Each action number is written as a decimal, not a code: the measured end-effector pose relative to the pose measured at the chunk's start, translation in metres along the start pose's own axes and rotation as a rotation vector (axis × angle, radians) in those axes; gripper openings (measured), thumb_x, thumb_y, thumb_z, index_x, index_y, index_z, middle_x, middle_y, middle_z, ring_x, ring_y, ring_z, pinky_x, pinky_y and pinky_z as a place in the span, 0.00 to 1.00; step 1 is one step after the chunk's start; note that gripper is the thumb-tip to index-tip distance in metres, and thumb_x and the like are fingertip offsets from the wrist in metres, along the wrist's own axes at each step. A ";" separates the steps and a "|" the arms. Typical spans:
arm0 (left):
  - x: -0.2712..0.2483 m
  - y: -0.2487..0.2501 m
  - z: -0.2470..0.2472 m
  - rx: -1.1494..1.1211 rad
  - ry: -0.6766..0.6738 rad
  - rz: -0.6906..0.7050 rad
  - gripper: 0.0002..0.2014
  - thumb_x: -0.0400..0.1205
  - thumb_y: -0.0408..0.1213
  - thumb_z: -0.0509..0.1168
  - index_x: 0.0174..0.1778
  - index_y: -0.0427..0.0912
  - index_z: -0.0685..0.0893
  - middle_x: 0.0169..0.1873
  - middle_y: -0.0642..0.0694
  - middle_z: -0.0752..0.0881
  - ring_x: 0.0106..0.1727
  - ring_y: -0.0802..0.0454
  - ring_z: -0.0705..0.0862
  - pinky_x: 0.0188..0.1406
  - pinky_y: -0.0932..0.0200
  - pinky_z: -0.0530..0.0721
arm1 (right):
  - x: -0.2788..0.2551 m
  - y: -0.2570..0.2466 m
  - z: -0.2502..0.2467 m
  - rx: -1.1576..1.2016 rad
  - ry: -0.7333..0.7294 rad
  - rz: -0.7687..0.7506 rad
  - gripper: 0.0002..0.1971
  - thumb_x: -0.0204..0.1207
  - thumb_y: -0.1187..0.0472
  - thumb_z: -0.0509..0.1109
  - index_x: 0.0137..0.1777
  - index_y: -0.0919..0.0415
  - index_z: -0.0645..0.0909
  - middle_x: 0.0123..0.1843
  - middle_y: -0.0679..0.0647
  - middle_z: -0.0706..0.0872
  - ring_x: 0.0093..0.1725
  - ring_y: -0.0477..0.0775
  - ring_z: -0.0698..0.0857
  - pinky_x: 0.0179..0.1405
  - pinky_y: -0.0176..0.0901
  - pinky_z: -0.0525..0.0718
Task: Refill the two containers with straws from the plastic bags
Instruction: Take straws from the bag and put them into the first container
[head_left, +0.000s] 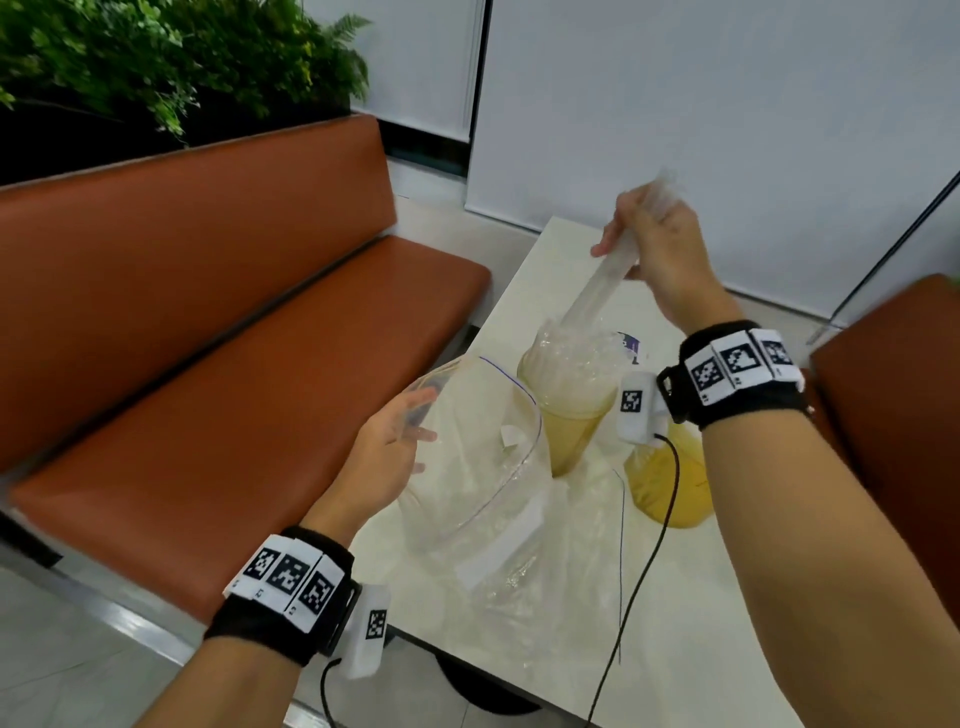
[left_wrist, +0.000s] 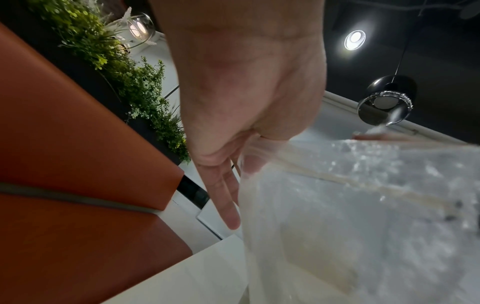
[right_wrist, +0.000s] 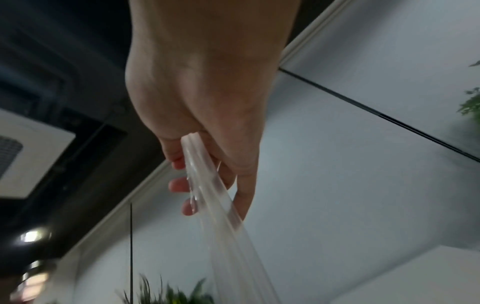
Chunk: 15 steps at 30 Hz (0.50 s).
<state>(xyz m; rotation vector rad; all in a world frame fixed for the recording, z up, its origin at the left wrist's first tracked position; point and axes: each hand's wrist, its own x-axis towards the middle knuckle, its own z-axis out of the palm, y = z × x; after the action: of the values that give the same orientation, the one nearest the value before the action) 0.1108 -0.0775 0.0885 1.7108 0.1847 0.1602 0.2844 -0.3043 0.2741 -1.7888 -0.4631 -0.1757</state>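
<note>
Gripping a wrapped straw bundle (head_left: 608, 280), the right hand (head_left: 660, 249) is raised; left hand (head_left: 387, 452) pinches the bag's rim (head_left: 498, 415).

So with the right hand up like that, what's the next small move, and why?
Probably keep lifting the right hand: it grips the clear plastic bag, still trailing into the amber container packed with straws. The left hand holds another open bag.

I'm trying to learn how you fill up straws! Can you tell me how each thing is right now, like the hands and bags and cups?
right hand: raised, gripping a bundle of clear straws.
clear straws: lifted, lower ends in the crumpled bag.
crumpled bag: sits in the far container, open.
far container: upright, yellowish.
near container: upright, partly hidden by the wrist.
left hand: holding the big bag's rim.
big bag: mouth held open.
</note>
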 end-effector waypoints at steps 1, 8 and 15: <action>0.001 0.002 0.000 0.008 -0.004 0.004 0.33 0.82 0.16 0.48 0.73 0.53 0.78 0.77 0.59 0.73 0.64 0.45 0.85 0.55 0.43 0.88 | 0.000 0.012 0.005 -0.026 -0.009 0.019 0.10 0.89 0.55 0.63 0.45 0.51 0.76 0.33 0.51 0.87 0.45 0.62 0.88 0.49 0.62 0.85; 0.006 0.014 0.000 0.029 -0.018 0.038 0.35 0.81 0.16 0.48 0.77 0.53 0.79 0.72 0.68 0.74 0.64 0.51 0.85 0.58 0.44 0.89 | 0.005 0.045 0.017 -0.055 0.072 0.027 0.08 0.88 0.53 0.62 0.47 0.51 0.76 0.29 0.52 0.88 0.46 0.74 0.89 0.46 0.63 0.86; 0.008 0.022 0.003 0.031 -0.023 0.067 0.35 0.81 0.15 0.49 0.77 0.53 0.79 0.75 0.65 0.75 0.63 0.53 0.86 0.55 0.45 0.90 | 0.015 0.044 0.015 -0.069 0.018 -0.006 0.12 0.88 0.70 0.55 0.52 0.56 0.78 0.35 0.60 0.86 0.38 0.61 0.89 0.48 0.47 0.89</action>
<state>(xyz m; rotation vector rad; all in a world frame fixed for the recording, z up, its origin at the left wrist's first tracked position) 0.1194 -0.0816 0.1103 1.7498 0.1136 0.1876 0.3139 -0.2954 0.2357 -1.8518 -0.4539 -0.2141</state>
